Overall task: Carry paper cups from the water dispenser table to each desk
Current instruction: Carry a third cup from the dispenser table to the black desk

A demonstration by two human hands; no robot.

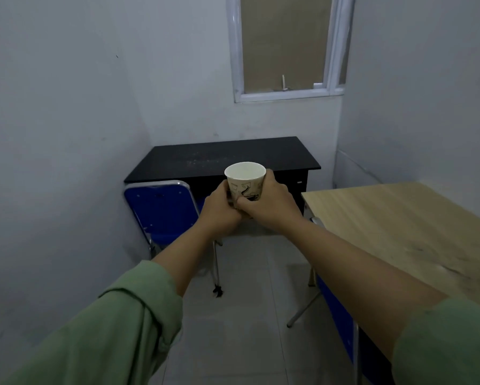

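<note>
Both hands are out in front of me, and between them I'm holding the paper cup (245, 181). My left hand (221, 211) wraps its left side and base, my right hand (269, 204) closes round its right side with the thumb across the printed front. Upright, mouth open toward me, the cup is held in the air, and I see no liquid in it. Green sleeves (116, 323) are pushed up on both forearms. Biggest thing near me is the light wood desk (405, 234) on my right. Straight ahead is the black desk (233, 158) against the far wall under the window (286, 45). A blue chair (161, 207) sits at its left front, beside the wall.
</note>
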